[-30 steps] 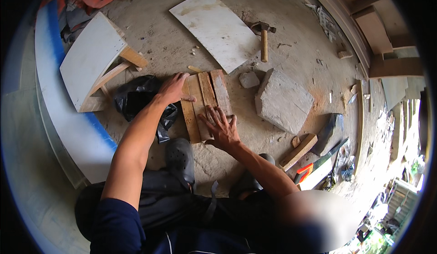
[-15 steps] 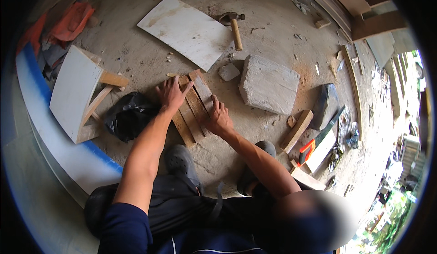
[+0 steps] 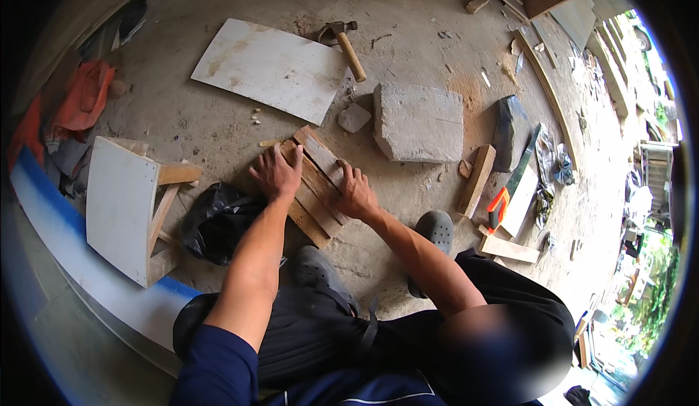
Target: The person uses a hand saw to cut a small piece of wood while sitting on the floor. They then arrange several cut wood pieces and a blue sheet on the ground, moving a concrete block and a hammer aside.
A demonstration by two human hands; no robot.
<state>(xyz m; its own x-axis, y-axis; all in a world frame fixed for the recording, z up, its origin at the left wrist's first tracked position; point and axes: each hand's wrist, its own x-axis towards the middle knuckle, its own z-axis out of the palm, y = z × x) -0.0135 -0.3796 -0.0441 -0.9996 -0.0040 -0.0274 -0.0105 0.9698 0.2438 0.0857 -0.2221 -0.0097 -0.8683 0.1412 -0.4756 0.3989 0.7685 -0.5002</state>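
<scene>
Several short, worn wooden slats lie side by side on the ground in front of my feet, slanting away to the upper left. My left hand grips them at their far left side, its thumb over the top. On the opposite side, my right hand has its fingers bent over the outermost slat, which has a pale, whitish face. Dark gaps show between some of the slats. A black plastic bag sits just left of my left forearm. The undersides of the slats are hidden.
Beyond the slats lie a white board, a hammer and a concrete block. A white-panelled wooden frame stands left. To the right are a wood block, a dark stone and a handsaw.
My view has shifted and turned a little, so the surroundings sit differently in the picture. Both hands stay on the slats, and my right knee and foot have swung outward.
</scene>
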